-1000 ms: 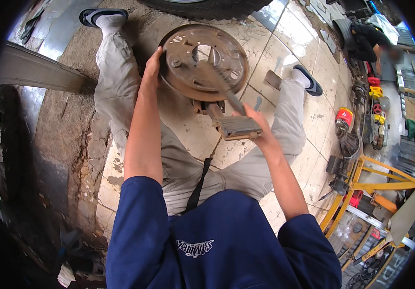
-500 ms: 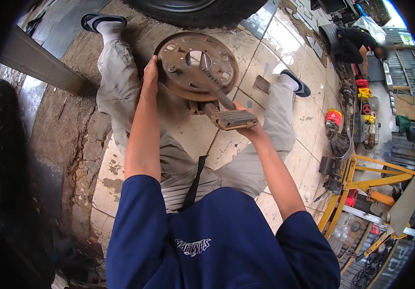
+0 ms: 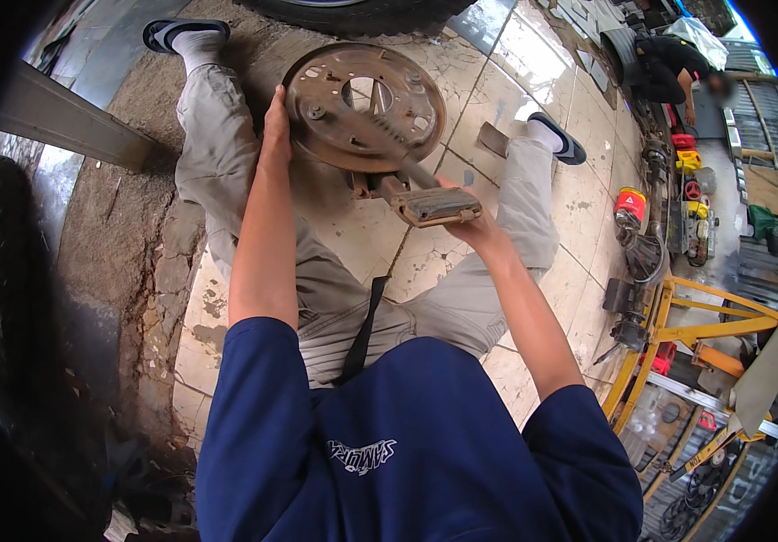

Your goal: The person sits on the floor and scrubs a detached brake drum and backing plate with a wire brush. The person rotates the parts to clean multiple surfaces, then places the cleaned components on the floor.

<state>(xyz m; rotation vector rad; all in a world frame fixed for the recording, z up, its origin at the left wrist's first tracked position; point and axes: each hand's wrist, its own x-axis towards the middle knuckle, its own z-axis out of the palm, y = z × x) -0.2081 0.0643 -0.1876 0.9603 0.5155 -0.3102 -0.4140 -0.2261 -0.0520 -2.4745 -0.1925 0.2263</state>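
Brushing looks like the step in hand: a brush (image 3: 419, 174) crosses the face of a rusty plate (image 3: 333, 101), its bristle end blurred as if in mid-stroke. The plate is in front of the person, between the spread legs, just above a block (image 3: 434, 207) (whether the right hand also touches the block, I cannot tell). The next move seems to call for steady pressure along the face, with the rim braced. The left hand (image 3: 278, 129) lies upright against the plate's left rim, forearm nearly straight; how far its fingers curl behind is hidden. The right hand (image 3: 477, 223) is closed around the brush's handle, its forearm angled inward from the right.
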